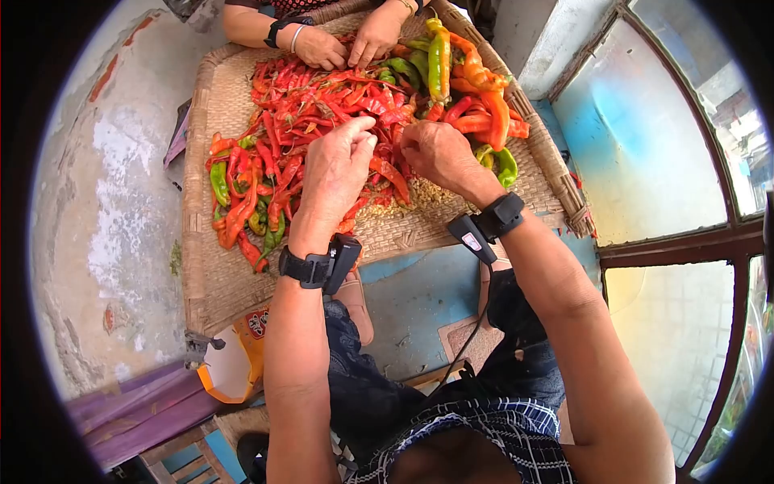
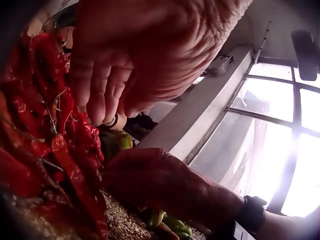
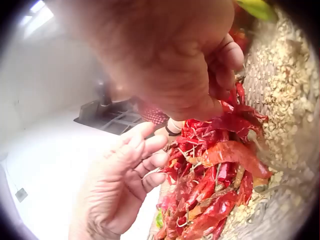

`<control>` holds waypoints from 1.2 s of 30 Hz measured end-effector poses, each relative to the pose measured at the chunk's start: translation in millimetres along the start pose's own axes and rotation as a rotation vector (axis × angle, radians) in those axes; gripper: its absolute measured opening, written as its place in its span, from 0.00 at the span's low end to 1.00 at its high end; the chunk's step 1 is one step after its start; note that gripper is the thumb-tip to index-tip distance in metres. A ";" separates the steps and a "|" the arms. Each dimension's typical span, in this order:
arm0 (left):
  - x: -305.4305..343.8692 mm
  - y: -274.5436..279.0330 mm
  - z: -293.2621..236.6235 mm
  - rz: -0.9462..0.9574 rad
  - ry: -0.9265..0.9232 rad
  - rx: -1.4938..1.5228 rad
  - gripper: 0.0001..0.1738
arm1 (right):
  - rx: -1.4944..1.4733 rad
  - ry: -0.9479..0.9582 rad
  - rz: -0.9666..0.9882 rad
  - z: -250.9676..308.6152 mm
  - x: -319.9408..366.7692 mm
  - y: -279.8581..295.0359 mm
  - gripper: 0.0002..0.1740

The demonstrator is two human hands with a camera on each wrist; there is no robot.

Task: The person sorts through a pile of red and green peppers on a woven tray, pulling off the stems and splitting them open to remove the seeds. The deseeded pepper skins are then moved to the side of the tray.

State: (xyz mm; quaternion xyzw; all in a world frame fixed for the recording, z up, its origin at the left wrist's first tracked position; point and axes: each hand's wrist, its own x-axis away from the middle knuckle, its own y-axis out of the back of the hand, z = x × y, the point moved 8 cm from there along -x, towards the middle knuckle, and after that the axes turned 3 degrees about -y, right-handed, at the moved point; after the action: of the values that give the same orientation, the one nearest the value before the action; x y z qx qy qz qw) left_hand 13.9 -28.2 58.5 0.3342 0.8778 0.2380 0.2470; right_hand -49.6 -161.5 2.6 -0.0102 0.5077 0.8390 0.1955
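Observation:
Red chili peppers (image 1: 298, 121), many of them wrinkled, lie heaped on a woven tray (image 1: 214, 290). My left hand (image 1: 334, 173) hovers over the heap with relaxed fingers, and nothing shows in it; its loosely bent fingers also appear in the right wrist view. To its right, my right hand (image 1: 443, 157) has its fingers curled in at the heap's edge. In the right wrist view, its thumb and fingers pinch a dark red chili pepper (image 3: 240, 120), partly hidden by the hand. Pale seeds (image 1: 431, 198) are scattered below that hand.
Another person's hands (image 1: 375, 36) work at the far side of the heap. Larger orange peppers (image 1: 476, 68) and green peppers (image 1: 439, 60) lie at the tray's right. A glazed window (image 1: 661, 137) stands right, a plaster wall (image 1: 121, 185) left. An orange-rimmed container (image 1: 222, 367) sits below the tray.

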 end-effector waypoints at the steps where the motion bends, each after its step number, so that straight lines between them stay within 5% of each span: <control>1: 0.8 -4.0 0.2 0.024 -0.065 -0.067 0.17 | 0.029 0.029 -0.022 4.3 1.4 4.3 0.09; 15: 18.4 -24.2 -10.6 0.153 -0.296 -0.268 0.16 | -0.049 0.038 0.105 17.7 22.0 -4.0 0.15; 25: 16.1 -33.1 -14.4 0.274 -0.267 -0.226 0.11 | -0.468 0.085 0.268 17.7 23.6 15.0 0.09; 27: 13.2 -25.4 -13.6 0.198 -0.234 -0.288 0.08 | -0.514 0.062 0.269 11.0 20.2 11.7 0.10; 29: 5.4 -12.0 -9.1 0.122 -0.157 -0.240 0.07 | -0.391 0.011 -0.001 -7.2 13.9 23.0 0.13; 31: -4.3 8.5 0.7 -0.039 -0.060 -0.067 0.08 | -0.254 -0.017 0.021 -14.8 13.4 15.4 0.19; 33: -15.7 33.7 11.6 -0.184 0.032 0.009 0.13 | -0.126 -0.099 0.044 -19.8 10.9 3.6 0.24; 35: -22.3 64.7 17.4 -0.518 -0.132 0.078 0.24 | -0.133 -0.118 0.076 -17.4 5.7 -6.5 0.26; 36: -26.0 73.5 26.3 -0.505 -0.044 -0.003 0.32 | -0.145 -0.132 0.025 -15.7 3.3 -8.0 0.25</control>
State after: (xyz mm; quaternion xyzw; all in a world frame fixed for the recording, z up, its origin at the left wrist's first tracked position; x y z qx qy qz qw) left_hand 81.0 8.9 88.5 0.1088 0.9276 0.1629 0.3181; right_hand -52.8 -170.6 -12.6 0.0372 0.4320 0.8746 0.2168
